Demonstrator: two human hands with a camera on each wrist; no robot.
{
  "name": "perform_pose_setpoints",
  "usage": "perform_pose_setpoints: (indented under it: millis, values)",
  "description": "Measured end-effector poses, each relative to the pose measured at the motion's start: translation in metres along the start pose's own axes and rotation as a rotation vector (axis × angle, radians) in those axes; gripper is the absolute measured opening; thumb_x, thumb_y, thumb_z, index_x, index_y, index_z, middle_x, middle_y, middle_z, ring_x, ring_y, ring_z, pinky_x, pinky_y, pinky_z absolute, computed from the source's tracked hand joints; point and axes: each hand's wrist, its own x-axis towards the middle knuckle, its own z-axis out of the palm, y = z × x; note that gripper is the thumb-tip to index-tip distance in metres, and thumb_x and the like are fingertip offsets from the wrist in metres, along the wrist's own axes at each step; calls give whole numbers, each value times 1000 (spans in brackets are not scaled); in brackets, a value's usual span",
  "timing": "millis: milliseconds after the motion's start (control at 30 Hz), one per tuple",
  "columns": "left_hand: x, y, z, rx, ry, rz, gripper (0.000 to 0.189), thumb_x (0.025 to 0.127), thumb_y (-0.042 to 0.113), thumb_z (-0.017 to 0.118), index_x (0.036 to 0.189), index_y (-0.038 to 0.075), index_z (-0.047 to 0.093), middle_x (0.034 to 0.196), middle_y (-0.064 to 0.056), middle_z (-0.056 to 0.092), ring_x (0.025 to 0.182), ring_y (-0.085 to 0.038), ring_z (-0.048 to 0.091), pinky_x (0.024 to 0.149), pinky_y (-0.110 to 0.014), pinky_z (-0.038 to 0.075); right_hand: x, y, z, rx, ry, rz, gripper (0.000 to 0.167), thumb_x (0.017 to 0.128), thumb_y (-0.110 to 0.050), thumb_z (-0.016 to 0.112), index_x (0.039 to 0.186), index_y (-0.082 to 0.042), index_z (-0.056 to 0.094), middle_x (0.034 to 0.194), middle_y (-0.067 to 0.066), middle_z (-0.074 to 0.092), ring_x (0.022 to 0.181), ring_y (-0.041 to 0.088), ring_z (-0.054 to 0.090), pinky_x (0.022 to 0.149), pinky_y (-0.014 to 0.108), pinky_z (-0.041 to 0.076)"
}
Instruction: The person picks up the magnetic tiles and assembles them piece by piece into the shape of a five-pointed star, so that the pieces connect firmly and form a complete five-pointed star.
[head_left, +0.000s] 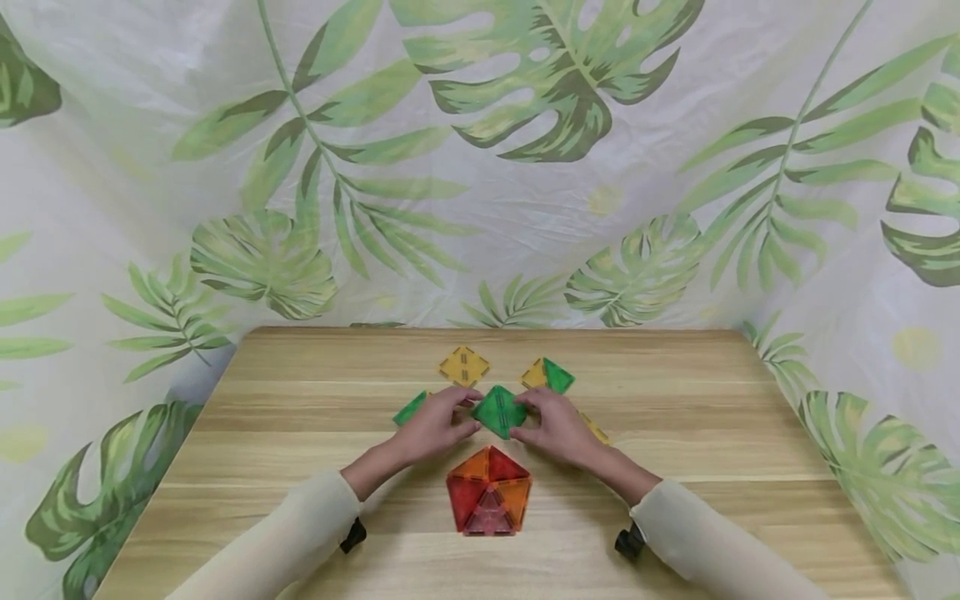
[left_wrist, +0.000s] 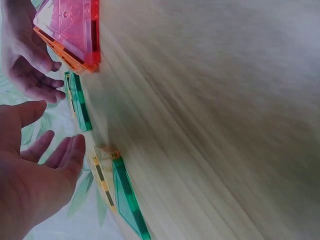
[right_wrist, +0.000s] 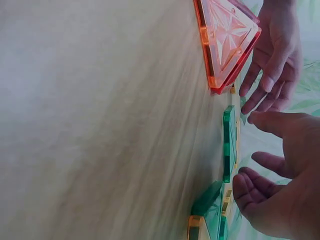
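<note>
Two green triangular magnetic tiles lie flat, edge to edge, as a diamond at mid-table. My left hand is at the diamond's left side, its thumb and fingers spread apart around the left corner. On the opposite side my right hand is held the same way, fingertips right at the tile edges. In both wrist views the fingers are loosely bent with a wide gap to the thumb. Nearer the body stands a raised five-sided shape of red, orange and pink triangular tiles.
Behind the hands lie a yellow diamond of tiles and a yellow-and-green pair. A green tile with some yellow is partly hidden by the left hand, and a yellow tile by the right. A leaf-print cloth hangs behind the table.
</note>
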Motion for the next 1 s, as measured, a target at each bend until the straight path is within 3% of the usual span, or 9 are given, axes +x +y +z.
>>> perform_pose_setpoints:
  millis: [233,433,700,1000]
  values:
    - [12,2,10,23,-7,-61,46,96,5,76,138,-8,62,137,-26,65,122,-43,66,102,-54,56,10,3,7,-17,23,80,54,82,-22,93,125,3,74,124,18,73,117,34,66,101,52,55]
    - [16,3,13,27,-9,-85,47,96,4,76,140,-7,61,138,-26,65,123,-41,66,103,-54,55,13,3,9,-22,30,95,55,79,-22,96,123,4,75,121,19,74,116,36,66,100,54,55]
    - [19,2,12,-36,-17,-111,45,96,-2,73,139,-8,62,140,-29,64,126,-45,64,104,-55,54,15,3,12,-8,49,126,57,76,-23,98,122,3,76,121,16,75,115,35,67,100,52,56]
    - [25,3,8,-115,-13,-192,35,97,-4,71,132,-1,70,131,-20,71,125,-37,66,105,-52,54,15,4,15,12,60,156,56,72,-24,100,119,-2,78,118,11,74,112,28,66,96,49,57]
